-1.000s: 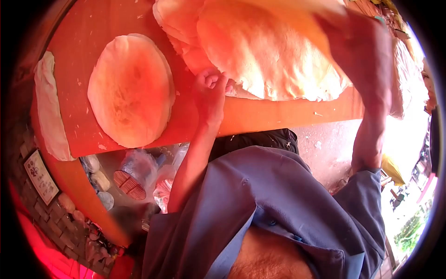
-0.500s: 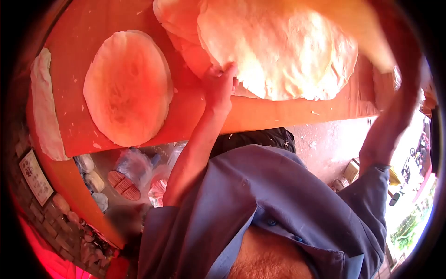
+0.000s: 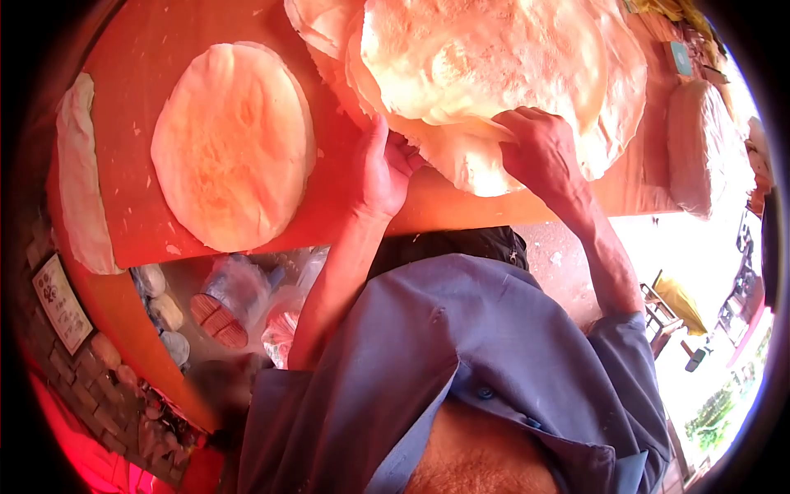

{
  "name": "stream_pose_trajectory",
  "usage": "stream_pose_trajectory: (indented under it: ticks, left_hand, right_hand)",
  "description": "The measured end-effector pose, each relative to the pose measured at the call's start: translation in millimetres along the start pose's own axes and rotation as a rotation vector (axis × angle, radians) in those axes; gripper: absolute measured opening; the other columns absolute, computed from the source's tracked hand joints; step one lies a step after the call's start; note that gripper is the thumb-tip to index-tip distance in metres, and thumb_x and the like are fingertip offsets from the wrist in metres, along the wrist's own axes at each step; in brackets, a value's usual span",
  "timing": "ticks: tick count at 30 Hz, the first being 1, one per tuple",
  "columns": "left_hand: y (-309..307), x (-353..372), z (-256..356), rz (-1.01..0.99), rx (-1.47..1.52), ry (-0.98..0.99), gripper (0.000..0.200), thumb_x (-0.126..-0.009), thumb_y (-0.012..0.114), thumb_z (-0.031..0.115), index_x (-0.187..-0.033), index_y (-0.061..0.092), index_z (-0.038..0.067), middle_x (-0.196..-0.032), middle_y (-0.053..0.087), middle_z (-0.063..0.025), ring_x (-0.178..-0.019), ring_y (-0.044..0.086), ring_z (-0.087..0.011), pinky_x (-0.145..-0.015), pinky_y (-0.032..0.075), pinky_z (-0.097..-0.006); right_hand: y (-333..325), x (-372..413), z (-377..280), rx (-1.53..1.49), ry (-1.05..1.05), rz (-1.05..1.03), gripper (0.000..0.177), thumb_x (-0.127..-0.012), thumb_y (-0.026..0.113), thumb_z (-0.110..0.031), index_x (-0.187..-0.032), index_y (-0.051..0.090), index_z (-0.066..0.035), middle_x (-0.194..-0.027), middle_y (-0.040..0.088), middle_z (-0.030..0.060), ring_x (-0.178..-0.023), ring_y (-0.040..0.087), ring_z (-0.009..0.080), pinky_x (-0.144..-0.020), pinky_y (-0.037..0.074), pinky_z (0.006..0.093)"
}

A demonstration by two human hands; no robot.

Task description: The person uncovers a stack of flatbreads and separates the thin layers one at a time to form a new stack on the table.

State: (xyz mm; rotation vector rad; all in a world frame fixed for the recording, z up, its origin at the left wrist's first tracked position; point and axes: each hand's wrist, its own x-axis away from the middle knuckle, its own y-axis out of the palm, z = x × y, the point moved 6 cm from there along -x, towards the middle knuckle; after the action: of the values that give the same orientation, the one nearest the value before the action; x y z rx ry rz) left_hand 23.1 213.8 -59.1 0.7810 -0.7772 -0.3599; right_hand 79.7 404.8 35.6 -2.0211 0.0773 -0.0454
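Note:
Thin, pale, wrinkled sheets [image 3: 485,62] lie layered at the upper middle of the orange table [image 3: 329,193], overhanging toward its front edge. My right hand [image 3: 543,152] is closed on the near edge of the top sheet, bunching it up. At the left part of the sheets' near edge is my left hand [image 3: 385,173], its thumb pointing up and apart from the curled fingers; it holds nothing that I can see. A separate round stack of pale sheets [image 3: 233,148] lies flat to the left of my left hand.
A long rolled pale piece [image 3: 81,177] lies at the table's left end. A whitish wrapped bundle [image 3: 695,148] sits at the right end, near a small green box [image 3: 678,58]. Below the table are plastic bags [image 3: 239,284] and a dark bag [image 3: 485,243].
My right hand has come down from the upper right, where it held a raised sheet, to the near edge. The top sheet now lies over the others. My left hand's thumb has opened.

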Motion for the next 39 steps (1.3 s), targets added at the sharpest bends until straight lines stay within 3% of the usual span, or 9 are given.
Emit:
stream_pose_trajectory:
  ticks: [4, 11, 13, 21, 22, 28, 35, 37, 39]
  left_hand:
    - [12.9, -0.7, 2.2, -0.090, 0.012, 0.026, 0.051, -0.098, 0.051, 0.046, -0.131, 0.049, 0.008, -0.114, 0.063, -0.0074, -0.106, 0.059, -0.0218, -0.093, 0.050, -0.0396]
    - [16.7, -8.9, 6.8, -0.080, 0.036, 0.063, 0.020, -0.094, 0.056, 0.017, -0.110, 0.057, 0.007, -0.099, 0.063, -0.0063, -0.084, 0.064, -0.0205, -0.076, 0.057, -0.0376]
    - [2.1, -14.3, 9.9, 0.085, -0.294, 0.080, 0.025, -0.090, 0.055, 0.015, -0.112, 0.058, 0.003, -0.100, 0.065, -0.0089, -0.094, 0.062, -0.0218, -0.077, 0.054, -0.0395]
    - [1.1, -23.4, 6.0, 0.159, -0.117, -0.044, 0.023, -0.092, 0.051, 0.019, -0.109, 0.059, 0.007, -0.094, 0.063, -0.0050, -0.078, 0.057, -0.0156, -0.065, 0.050, -0.0315]
    - [1.0, -23.2, 6.8, 0.159, -0.123, -0.046, 0.023, -0.092, 0.051, 0.019, -0.109, 0.059, 0.007, -0.094, 0.063, -0.0050, -0.078, 0.057, -0.0156, -0.065, 0.050, -0.0315]
    - [38.5, -12.2, 11.3, 0.082, -0.240, 0.027, 0.029, -0.089, 0.061, 0.007, -0.117, 0.057, 0.006, -0.105, 0.064, -0.0041, -0.089, 0.063, -0.0167, -0.060, 0.054, -0.0317]
    - [49.0, 7.8, -14.5, -0.058, -0.192, 0.052, 0.034, -0.086, 0.063, -0.001, -0.119, 0.055, 0.002, -0.110, 0.062, -0.0057, -0.100, 0.062, -0.0175, -0.077, 0.054, -0.0292]
    - [60.2, 11.7, -17.8, 0.045, -0.143, -0.007, 0.023, -0.083, 0.063, -0.002, -0.105, 0.059, 0.004, -0.094, 0.061, -0.0016, -0.073, 0.054, -0.0083, -0.059, 0.044, -0.0226]
    - [62.8, 8.6, -15.2, -0.007, -0.191, 0.005, 0.021, -0.084, 0.063, -0.002, -0.104, 0.060, 0.004, -0.091, 0.061, -0.0013, -0.072, 0.054, -0.0077, -0.059, 0.044, -0.0227]
  right_hand:
    - [-16.7, 3.5, -14.9, -0.079, -0.048, 0.157, 0.017, -0.078, 0.069, -0.016, -0.091, 0.070, -0.006, -0.078, 0.065, 0.0122, -0.072, 0.064, 0.0313, -0.062, 0.052, 0.0402]
    - [-13.8, -2.4, -36.4, -0.023, -0.183, 0.148, 0.017, -0.086, 0.066, -0.019, -0.099, 0.071, -0.008, -0.077, 0.063, 0.0097, -0.076, 0.063, 0.0281, -0.065, 0.052, 0.0375]
    - [8.0, 6.6, -30.0, -0.088, -0.115, 0.131, 0.018, -0.086, 0.067, -0.019, -0.098, 0.070, -0.007, -0.082, 0.064, 0.0100, -0.080, 0.063, 0.0281, -0.067, 0.053, 0.0376]
    - [9.5, 3.0, -45.0, -0.078, -0.092, 0.231, 0.052, -0.074, 0.079, -0.035, -0.112, 0.063, -0.003, -0.097, 0.064, 0.0148, -0.088, 0.061, 0.0332, -0.073, 0.052, 0.0414]
    - [14.2, 5.3, -44.6, -0.078, -0.041, 0.143, 0.057, -0.073, 0.081, -0.031, -0.118, 0.060, -0.003, -0.110, 0.064, 0.0158, -0.098, 0.061, 0.0352, -0.080, 0.053, 0.0423]
    - [11.7, 0.0, -56.1, -0.101, 0.016, 0.181, 0.057, -0.074, 0.080, -0.029, -0.119, 0.059, -0.001, -0.110, 0.064, 0.0163, -0.098, 0.061, 0.0354, -0.081, 0.053, 0.0414]
    - [-18.9, 12.5, -54.0, -0.172, 0.108, 0.146, 0.050, -0.074, 0.079, -0.020, -0.116, 0.061, 0.000, -0.109, 0.067, 0.0189, -0.102, 0.064, 0.0351, -0.083, 0.053, 0.0409]
    - [-21.5, 11.9, -56.4, -0.109, 0.126, 0.201, 0.046, -0.074, 0.076, -0.014, -0.116, 0.062, -0.002, -0.107, 0.068, 0.0177, -0.099, 0.065, 0.0350, -0.081, 0.054, 0.0401]
    - [-24.1, 11.8, -57.8, -0.072, 0.100, 0.216, 0.044, -0.073, 0.073, -0.009, -0.115, 0.063, -0.004, -0.106, 0.069, 0.0162, -0.094, 0.066, 0.0354, -0.078, 0.055, 0.0395]
